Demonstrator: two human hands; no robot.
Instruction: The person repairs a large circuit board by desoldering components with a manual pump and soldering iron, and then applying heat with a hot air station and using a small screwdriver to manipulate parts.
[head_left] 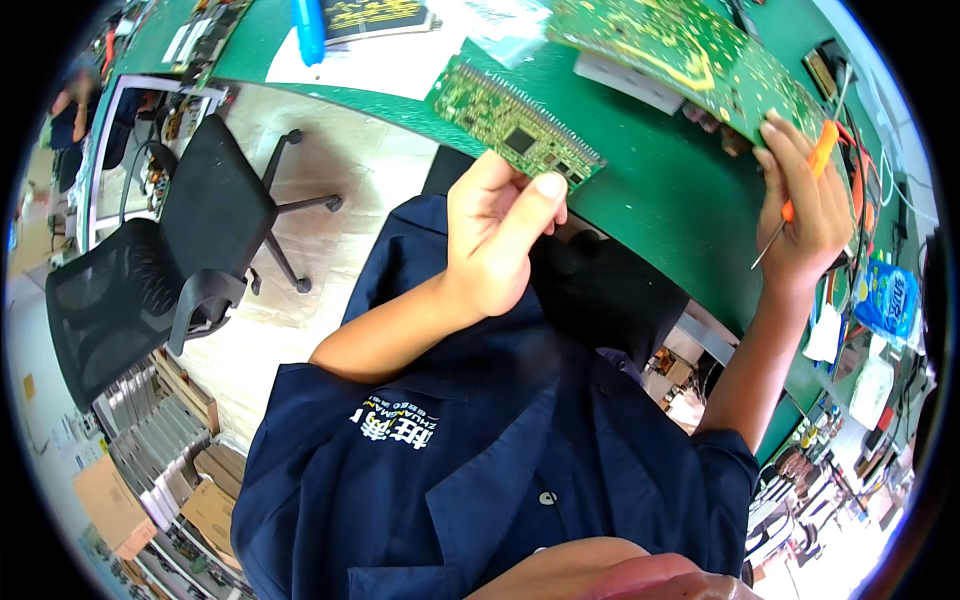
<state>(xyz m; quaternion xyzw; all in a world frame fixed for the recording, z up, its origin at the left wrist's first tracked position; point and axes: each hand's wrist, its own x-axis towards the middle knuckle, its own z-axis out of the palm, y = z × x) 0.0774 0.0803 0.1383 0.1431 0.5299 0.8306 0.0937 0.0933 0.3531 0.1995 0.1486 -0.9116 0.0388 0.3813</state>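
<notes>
My left hand (500, 235) pinches a small green circuit board (483, 112) by its lower edge, thumb on the chip side, with a row of pins along the upper edge. My right hand (800, 210) is closed around an orange-handled screwdriver (824, 148), its metal shaft pointing down-left. The fingertips of that hand are also at the edge of a large green circuit board (665, 50), which is raised at the upper right above a grey block and some components.
A green bench (640, 180) spans the top, with white paper (350, 70), a blue cylinder (310, 30), cables and a blue package (885, 298). A black mesh chair (160, 240) stands at left, near cardboard boxes (120, 500). Another person (70, 125) is at the far left.
</notes>
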